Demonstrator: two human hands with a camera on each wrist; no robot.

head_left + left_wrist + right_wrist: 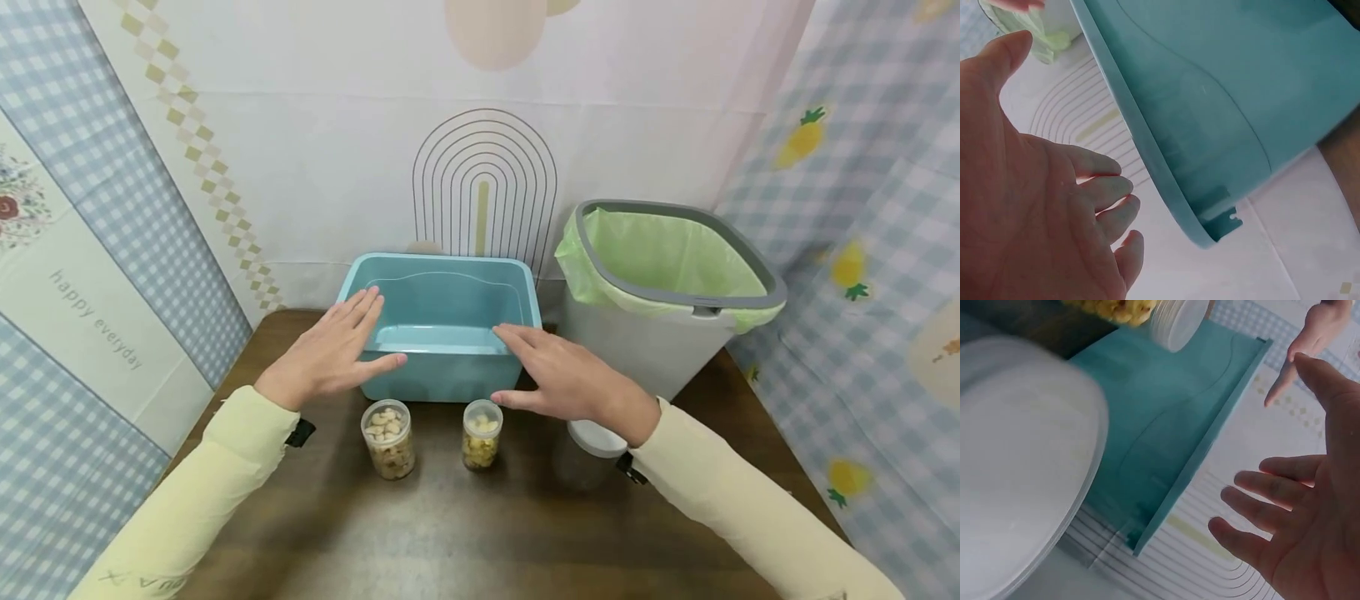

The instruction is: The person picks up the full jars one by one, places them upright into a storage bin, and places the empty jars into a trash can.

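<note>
My left hand (330, 346) hovers over the left side of a blue plastic bin (442, 375), fingers extended and thumb spread, holding nothing. Over the bin's right side is my right hand (562, 373), also with straight fingers and nothing in its grasp. Both palms show in the wrist views, apart from the bin's rim. In front of the bin stands a clear jar of pale cashew-like nuts (388, 442). To its right is a smaller jar of yellow pieces (481, 437), close below my right thumb. A white-lidded container (596, 439) sits partly hidden under my right wrist.
A grey trash can (622, 342) with a green liner (675, 250) stands at the right behind my right forearm. The dark wooden table (420, 542) meets a white cloth backdrop (322, 167), with checked cloth (885, 350) hanging on both sides.
</note>
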